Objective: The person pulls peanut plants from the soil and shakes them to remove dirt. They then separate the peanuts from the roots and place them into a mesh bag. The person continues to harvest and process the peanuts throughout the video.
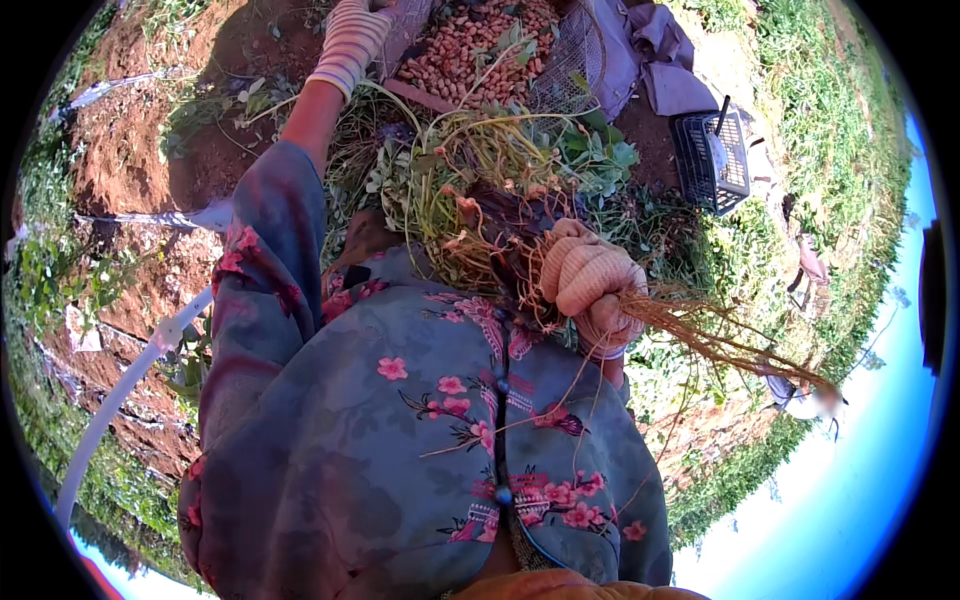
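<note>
My right hand [596,281], in a ribbed pale glove, is closed around the root end of a bunch of peanut plants [480,202]. Long brown roots [697,334] stick out of the fist to the right, and a few peanut pods hang among the stems. My left hand [351,45], in a striped glove, reaches to the top edge beside a mesh-sided container; its fingers are partly cut off, so its hold cannot be seen. Picked peanuts [484,56] lie heaped in that container, whose mesh wall [574,56] curves at the right of the heap.
Pulled green plants [360,142] lie on the ground under the bunch. A purple-grey cloth [667,60] rests beyond the mesh, with a black plastic crate [709,161] below it. A pale pipe [127,382] crosses at left. Another person [806,397] is far right.
</note>
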Action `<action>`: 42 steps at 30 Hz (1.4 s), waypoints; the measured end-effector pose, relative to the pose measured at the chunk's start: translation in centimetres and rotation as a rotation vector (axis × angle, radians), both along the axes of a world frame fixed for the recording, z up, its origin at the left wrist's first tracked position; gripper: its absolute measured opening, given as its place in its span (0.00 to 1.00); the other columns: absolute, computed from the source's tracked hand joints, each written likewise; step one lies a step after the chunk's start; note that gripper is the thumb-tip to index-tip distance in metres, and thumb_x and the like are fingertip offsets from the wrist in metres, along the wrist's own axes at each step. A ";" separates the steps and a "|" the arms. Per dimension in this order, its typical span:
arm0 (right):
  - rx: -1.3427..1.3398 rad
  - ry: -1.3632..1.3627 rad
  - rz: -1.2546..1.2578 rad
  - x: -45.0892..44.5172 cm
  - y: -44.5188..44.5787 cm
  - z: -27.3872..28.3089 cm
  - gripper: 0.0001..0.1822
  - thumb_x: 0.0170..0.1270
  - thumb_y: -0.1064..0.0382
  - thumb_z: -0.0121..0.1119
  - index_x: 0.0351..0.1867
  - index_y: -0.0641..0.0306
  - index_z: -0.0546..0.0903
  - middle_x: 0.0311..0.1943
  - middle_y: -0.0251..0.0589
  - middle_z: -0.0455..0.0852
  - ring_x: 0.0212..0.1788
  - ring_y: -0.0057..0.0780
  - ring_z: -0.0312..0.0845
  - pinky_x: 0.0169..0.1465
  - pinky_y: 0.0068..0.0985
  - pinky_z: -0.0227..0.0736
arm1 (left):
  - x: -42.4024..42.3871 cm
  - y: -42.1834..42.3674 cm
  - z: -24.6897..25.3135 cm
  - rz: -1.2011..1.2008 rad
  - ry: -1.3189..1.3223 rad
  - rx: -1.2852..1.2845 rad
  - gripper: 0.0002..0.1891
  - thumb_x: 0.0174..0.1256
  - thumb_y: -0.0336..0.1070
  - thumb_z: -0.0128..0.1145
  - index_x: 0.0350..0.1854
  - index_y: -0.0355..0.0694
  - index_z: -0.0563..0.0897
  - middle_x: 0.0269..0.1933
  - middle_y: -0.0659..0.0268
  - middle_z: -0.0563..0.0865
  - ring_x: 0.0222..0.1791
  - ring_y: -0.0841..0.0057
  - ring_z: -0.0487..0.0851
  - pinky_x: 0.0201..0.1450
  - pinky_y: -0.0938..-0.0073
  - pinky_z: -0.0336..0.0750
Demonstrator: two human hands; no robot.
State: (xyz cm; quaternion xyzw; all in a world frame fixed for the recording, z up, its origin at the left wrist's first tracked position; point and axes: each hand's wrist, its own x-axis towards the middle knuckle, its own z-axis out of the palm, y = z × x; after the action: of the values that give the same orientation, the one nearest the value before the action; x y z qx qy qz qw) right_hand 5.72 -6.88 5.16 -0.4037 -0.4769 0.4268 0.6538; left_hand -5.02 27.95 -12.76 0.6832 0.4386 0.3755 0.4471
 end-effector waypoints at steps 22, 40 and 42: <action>-0.092 -0.031 -0.093 -0.4 1.2 -0.4 0.27 0.64 0.37 0.56 0.18 0.58 0.75 0.14 0.30 0.71 0.18 0.27 0.68 0.39 0.32 0.60 | 2.1 -17.9 9.7 -0.781 0.411 0.358 0.11 0.56 0.33 0.59 0.41 0.39 0.76 0.32 0.52 0.82 0.38 0.53 0.82 0.41 0.59 0.74; -0.432 0.464 -0.494 3.1 7.8 -3.6 0.11 0.64 0.60 0.60 0.43 0.64 0.82 0.39 0.35 0.84 0.42 0.24 0.78 0.48 0.25 0.73 | 0.6 -18.3 7.9 -0.777 0.196 -0.115 0.42 0.46 0.29 0.72 0.68 0.41 0.67 0.62 0.61 0.77 0.59 0.75 0.76 0.61 0.71 0.72; -0.402 0.437 -0.441 3.3 8.3 -3.6 0.16 0.59 0.66 0.63 0.49 0.66 0.80 0.43 0.36 0.84 0.47 0.28 0.79 0.52 0.25 0.73 | 0.6 -18.5 6.8 -0.749 -0.115 -0.353 0.41 0.48 0.27 0.70 0.68 0.43 0.66 0.58 0.61 0.80 0.57 0.74 0.78 0.60 0.72 0.73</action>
State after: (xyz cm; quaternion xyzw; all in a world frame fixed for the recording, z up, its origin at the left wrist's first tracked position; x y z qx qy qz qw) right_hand 9.01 1.38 1.60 -0.5165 -0.1344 0.4369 0.7241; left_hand -4.38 9.45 -5.93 0.6865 0.1915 0.1435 0.6867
